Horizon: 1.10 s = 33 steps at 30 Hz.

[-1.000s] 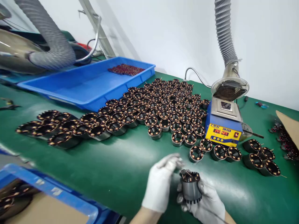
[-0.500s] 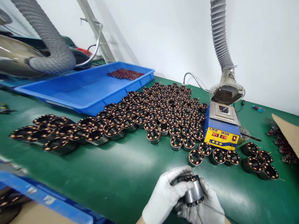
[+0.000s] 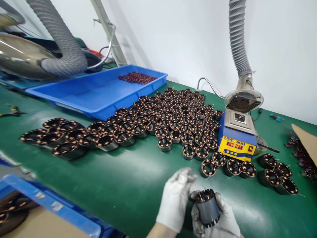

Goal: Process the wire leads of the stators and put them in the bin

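Observation:
Both my hands wear white gloves, low in the middle of the view. My right hand (image 3: 223,223) is wrapped round a grey metal motor stator (image 3: 207,209) with copper windings, held upright above the green table (image 3: 123,178). My left hand (image 3: 175,198) sits just left of it, fingers curled toward the stator's top rim, where thin copper wire ends stick up. Whether those fingertips pinch a wire is hidden.
Several more wound stators (image 3: 173,119) stand in rows across the table. A blue and yellow solder pot (image 3: 237,135) sits under a grey fume hose (image 3: 239,39). A blue tray (image 3: 99,92) lies at the back left, a blue crate (image 3: 54,208) at the near left.
My left hand has drawn back off the stator's top to its left side. The stator has turned more upright in my right hand.

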Tool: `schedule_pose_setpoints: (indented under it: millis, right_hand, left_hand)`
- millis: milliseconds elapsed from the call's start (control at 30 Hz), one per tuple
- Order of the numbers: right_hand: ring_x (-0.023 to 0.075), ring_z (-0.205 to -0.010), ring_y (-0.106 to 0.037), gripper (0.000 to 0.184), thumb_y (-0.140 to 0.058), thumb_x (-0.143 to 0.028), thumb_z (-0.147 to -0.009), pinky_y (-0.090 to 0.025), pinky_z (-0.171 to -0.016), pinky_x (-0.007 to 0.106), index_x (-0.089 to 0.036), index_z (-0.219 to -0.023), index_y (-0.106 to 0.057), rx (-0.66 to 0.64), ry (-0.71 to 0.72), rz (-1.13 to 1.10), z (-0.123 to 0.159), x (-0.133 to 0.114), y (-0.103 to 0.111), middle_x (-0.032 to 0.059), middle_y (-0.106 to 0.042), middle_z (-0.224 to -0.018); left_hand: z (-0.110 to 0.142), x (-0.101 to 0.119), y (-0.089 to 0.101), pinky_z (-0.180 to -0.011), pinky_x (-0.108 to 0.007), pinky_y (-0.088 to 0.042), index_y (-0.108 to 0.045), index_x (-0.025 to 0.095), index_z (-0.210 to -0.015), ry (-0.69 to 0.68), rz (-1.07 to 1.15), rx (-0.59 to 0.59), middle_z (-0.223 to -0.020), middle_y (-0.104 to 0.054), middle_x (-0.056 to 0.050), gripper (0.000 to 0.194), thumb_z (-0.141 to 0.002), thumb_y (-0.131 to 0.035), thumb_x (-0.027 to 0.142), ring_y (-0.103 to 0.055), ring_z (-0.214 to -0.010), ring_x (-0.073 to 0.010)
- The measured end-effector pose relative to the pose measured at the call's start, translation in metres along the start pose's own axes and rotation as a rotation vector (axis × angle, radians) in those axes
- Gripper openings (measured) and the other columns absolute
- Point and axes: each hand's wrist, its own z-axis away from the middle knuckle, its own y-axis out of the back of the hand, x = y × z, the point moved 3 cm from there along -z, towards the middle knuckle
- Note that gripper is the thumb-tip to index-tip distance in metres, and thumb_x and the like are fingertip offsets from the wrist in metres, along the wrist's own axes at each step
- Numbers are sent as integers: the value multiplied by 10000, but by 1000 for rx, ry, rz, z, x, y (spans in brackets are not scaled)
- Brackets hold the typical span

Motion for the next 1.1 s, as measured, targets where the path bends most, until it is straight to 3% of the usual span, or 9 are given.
schedule_pose_setpoints:
  millis: [100,200,300,433,567,700,833,933,1100]
  right_hand:
    - [150,-609,-637,530,-613,-575,-704,-441,-522,232,-150,-1020,-622,-16,-17,19,0,-1,-3,62,-690,-821]
    - [201,-713,-652,424,-651,-512,-706,-488,-614,308,-168,-952,-633,70,108,163,-2,-3,-1,68,-690,-835]
    - [226,-883,-624,416,-753,-381,-638,-480,-769,358,-218,-994,-614,220,276,350,0,-5,7,61,-671,-971]
    - [224,-874,-613,586,-802,-183,-527,-479,-790,340,-258,-1065,-582,528,508,730,9,-4,15,36,-650,-1031]
    - [237,-955,-594,472,-789,-128,-455,-433,-881,344,-265,-858,-584,706,745,1128,5,-2,7,30,-658,-992]
    - [228,-896,-616,333,-691,-214,-561,-485,-780,340,-253,-850,-531,752,797,1340,-3,5,3,56,-644,-991]
    - [244,-941,-605,353,-661,-217,-556,-483,-804,376,-247,-860,-485,800,818,1446,-2,8,14,70,-623,-1045]
    - [261,-1026,-574,387,-667,-204,-557,-470,-846,399,-250,-885,-468,785,904,1550,0,6,22,71,-619,-1061]
    - [230,-948,-614,395,-642,-167,-588,-505,-761,344,-259,-921,-450,633,941,1661,-1,5,22,62,-628,-1025]
  left_hand:
    - [3,7,-4,-786,-259,-497,-626,155,-895,42,-66,-96,-772,-638,-50,490,-535,-823,422,-607,-795,-193]
    - [16,4,-8,-634,-265,-510,-671,130,-790,179,-452,-233,-755,-650,-83,323,-532,-724,317,-607,-723,-235]
    - [18,8,-2,-627,-242,-485,-665,130,-652,104,-595,-158,-715,-650,-73,206,-550,-659,309,-594,-697,-221]
    - [4,21,17,-745,-219,-474,-628,100,-902,-7,-419,-21,-826,-655,-91,418,-620,-691,402,-602,-819,-207]
    - [2,4,10,-875,-264,-455,-526,118,-1126,81,-437,-302,-1080,-599,-115,582,-623,-705,351,-547,-1035,-232]
    - [6,-19,2,-716,-248,-500,-639,108,-848,148,-287,-264,-811,-658,-93,346,-634,-701,373,-616,-762,-211]
    - [4,-2,15,-766,-241,-490,-623,135,-887,28,-72,-69,-812,-657,-82,425,-628,-759,443,-618,-805,-204]
    - [3,13,20,-834,-272,-467,-643,140,-885,22,-404,-128,-896,-651,-84,375,-604,-739,370,-590,-913,-242]
    - [0,17,8,-695,-270,-473,-660,151,-653,128,-776,-279,-711,-641,-43,228,-589,-580,354,-591,-752,-238]
